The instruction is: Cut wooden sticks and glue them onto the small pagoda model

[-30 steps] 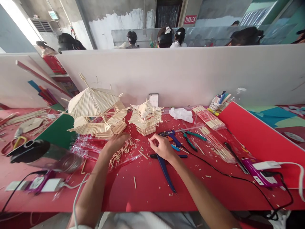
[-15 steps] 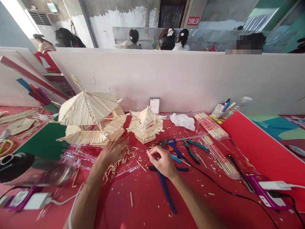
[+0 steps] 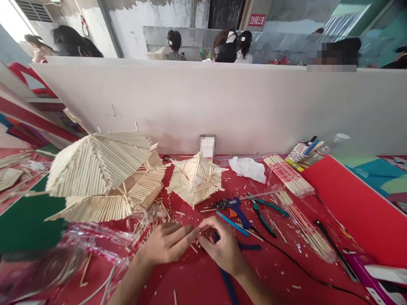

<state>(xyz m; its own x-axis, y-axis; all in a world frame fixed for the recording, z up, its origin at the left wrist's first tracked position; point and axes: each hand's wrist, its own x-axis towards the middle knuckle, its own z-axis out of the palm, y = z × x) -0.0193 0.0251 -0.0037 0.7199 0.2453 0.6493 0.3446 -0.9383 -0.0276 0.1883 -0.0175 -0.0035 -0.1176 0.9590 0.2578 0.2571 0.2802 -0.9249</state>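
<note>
Both hands at desk's near edge: left hand (image 3: 167,244) and right hand (image 3: 222,248) pinch a short stick (image 3: 199,231), barely visible, between fingertips. Step: handling one piece; next needs steady alignment.

Left hand (image 3: 165,245) and right hand (image 3: 222,248) meet fingertip to fingertip before the small stick pagoda (image 3: 195,180).

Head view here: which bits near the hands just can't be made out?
- Whatever the left hand and right hand pinch between them: hidden by the fingertips.
- Blue-handled tool: covered by the right wrist, cut off by the bottom edge.
- Clear plastic wrap at lower left: motion-blurred.
- Card behind the small stick model: blurred out.
</note>
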